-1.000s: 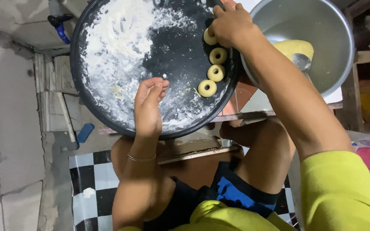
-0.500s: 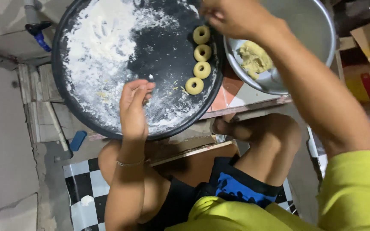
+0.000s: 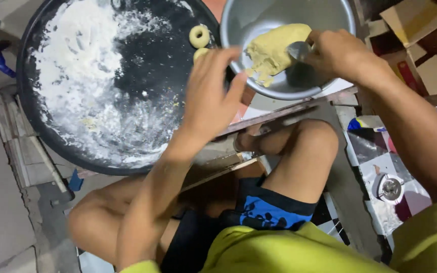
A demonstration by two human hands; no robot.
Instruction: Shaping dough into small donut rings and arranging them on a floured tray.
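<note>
Cluttered floor and patterned tiles surround a floured black tray (image 3: 41, 136) holding 2 dough rings (image 3: 199, 36), 1 half hidden by the left hand (image 3: 211, 96), open over the tray edge. Beside it, a steel bowl (image 3: 337, 17) holds yellow dough (image 3: 271, 50); the right hand (image 3: 337, 53) grips a spoon (image 3: 298, 49), handle hidden.

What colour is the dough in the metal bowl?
Pale yellow dough, in the silver bowl, seen from the head view.

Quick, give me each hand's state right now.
Left hand: open, fingers spread, holding nothing.
Right hand: closed on a spoon in the dough.
</note>
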